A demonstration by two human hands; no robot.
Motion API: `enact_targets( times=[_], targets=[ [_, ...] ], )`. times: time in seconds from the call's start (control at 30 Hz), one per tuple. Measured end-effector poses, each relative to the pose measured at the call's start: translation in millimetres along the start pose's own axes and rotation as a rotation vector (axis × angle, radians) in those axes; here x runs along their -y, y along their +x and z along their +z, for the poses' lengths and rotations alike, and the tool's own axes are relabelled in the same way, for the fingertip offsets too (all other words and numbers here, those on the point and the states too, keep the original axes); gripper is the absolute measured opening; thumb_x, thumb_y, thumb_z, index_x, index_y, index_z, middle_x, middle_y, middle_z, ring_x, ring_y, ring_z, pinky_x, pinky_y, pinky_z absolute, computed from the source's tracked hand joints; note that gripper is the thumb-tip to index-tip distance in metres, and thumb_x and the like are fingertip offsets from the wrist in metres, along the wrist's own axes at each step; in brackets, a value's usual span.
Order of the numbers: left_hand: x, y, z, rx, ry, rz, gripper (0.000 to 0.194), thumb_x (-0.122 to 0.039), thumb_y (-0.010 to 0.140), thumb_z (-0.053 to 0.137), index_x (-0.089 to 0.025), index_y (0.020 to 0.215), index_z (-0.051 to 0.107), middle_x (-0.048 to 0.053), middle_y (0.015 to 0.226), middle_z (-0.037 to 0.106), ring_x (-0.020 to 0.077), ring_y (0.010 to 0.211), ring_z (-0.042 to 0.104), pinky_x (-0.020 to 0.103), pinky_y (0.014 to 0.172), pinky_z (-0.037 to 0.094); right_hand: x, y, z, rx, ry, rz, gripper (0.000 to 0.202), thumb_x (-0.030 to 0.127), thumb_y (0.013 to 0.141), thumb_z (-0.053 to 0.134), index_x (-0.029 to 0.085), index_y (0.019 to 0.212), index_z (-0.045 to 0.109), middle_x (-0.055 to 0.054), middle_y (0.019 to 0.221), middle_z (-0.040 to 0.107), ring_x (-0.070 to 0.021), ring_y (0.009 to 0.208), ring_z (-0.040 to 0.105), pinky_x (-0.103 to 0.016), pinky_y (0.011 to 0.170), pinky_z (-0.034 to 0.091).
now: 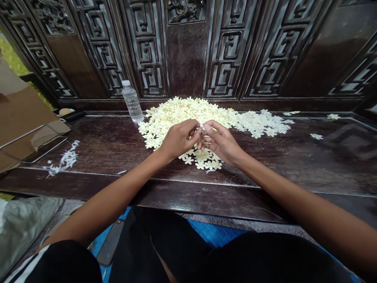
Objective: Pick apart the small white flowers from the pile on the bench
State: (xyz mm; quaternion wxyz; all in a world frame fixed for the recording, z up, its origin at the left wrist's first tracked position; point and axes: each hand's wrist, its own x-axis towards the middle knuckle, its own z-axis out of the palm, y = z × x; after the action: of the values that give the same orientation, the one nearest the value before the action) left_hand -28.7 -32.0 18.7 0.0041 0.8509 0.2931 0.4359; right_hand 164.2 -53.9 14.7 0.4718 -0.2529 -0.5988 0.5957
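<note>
A broad heap of pale yellow five-petalled flowers lies on the dark wooden bench. Over the front of the heap, my left hand and my right hand meet fingertip to fingertip. Both are closed in a pinch on a small pale flower, mostly covered by the fingers. Below my hands, several loose flowers spread toward the bench's front edge.
Left of the heap stands a clear water bottle. A small pile of thin white stem-like bits lies near a cardboard box. Whiter flowers extend to the right. Carved wooden panels rise behind; a phone lies below.
</note>
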Motion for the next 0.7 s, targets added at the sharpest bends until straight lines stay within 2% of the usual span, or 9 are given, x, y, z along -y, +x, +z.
enact_targets(
  times=[0.23,0.43,0.57,0.7],
  targets=[
    [-9,-1,2.1,-0.023,-0.121,-0.098,0.015,-0.026,0.100,0.058,-0.019,0.086,0.058,-0.002,0.070,0.061,0.0111,0.062,0.052,0.027,0.063,0.039,-5,1,3,-0.063,-0.223,-0.178,0.045,0.063,0.090,0.076,0.024,0.098,0.056,0.003,0.072,0.064,-0.0139,0.062,0.059,-0.029,0.060,0.049],
    [-23,-2,5.9,-0.032,-0.283,-0.236,0.021,-0.028,0.101,0.057,-0.020,0.081,0.056,-0.003,0.067,0.054,0.0105,0.060,0.046,0.026,0.057,0.034,-10,-3,8,-0.165,-0.509,-0.239,0.040,0.066,0.102,0.055,0.026,0.096,0.051,0.004,0.069,0.041,-0.0147,0.060,0.037,-0.029,0.053,0.032],
    [-30,-4,8.8,-0.035,-0.378,-0.299,0.023,-0.030,0.101,0.058,-0.020,0.080,0.055,-0.004,0.063,0.052,0.0108,0.057,0.047,0.026,0.056,0.036,-11,-6,12,-0.221,-0.610,-0.290,0.041,0.064,0.106,0.047,0.026,0.090,0.046,0.002,0.071,0.042,-0.0169,0.063,0.038,-0.031,0.056,0.031],
    [-33,-6,12.5,-0.052,-0.399,-0.303,0.023,-0.029,0.101,0.057,-0.021,0.080,0.052,-0.004,0.061,0.052,0.0111,0.057,0.049,0.027,0.055,0.037,-10,-7,16,-0.297,-0.670,-0.331,0.040,0.058,0.107,0.047,0.026,0.084,0.046,0.001,0.070,0.044,-0.0173,0.063,0.039,-0.032,0.058,0.030]
  ],
)
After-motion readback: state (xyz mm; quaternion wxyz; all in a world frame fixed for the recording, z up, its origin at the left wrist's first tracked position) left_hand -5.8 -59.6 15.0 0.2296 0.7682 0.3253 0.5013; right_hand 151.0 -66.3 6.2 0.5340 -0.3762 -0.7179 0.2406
